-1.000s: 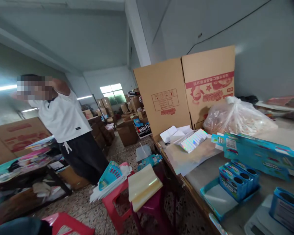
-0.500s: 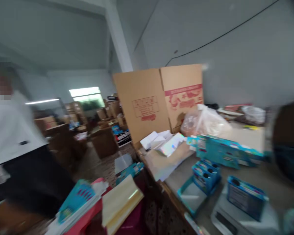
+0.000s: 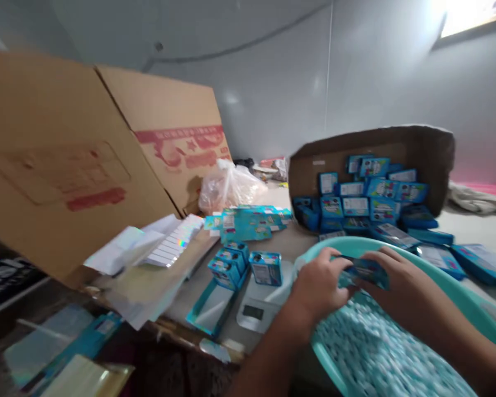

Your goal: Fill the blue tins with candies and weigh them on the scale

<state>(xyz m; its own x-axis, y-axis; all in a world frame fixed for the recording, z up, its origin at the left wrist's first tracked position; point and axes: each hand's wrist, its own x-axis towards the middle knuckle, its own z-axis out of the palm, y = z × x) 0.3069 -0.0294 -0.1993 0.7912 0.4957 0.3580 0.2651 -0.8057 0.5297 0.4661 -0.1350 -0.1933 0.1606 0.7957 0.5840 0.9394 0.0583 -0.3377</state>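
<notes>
Between my left hand [image 3: 319, 282] and my right hand [image 3: 392, 270] is a small blue printed box [image 3: 367, 270], gripped by the fingers of both. Its details are blurred and partly covered by the fingers. Both hands are above a large turquoise basin [image 3: 328, 358], which holds a heap of tiny pale blue and white pieces [image 3: 384, 342]. Left of the basin, a filled blue box [image 3: 266, 268] stands on a white digital scale [image 3: 248, 313]. Beside that, several upright blue boxes [image 3: 228, 266] sit in one end of a shallow blue tray [image 3: 204, 326].
Behind the basin, a brown carton [image 3: 432, 165] lies on its side with several blue boxes spilling out. Flattened blue cartons [image 3: 252, 223], a clear plastic bag [image 3: 229, 187] and loose papers [image 3: 169, 242] lie farther left. A tall cardboard panel [image 3: 66, 160] stands at the left.
My view has swung right from the room and a person at the left to the table. Both hands, the basin and the carton of boxes now show.
</notes>
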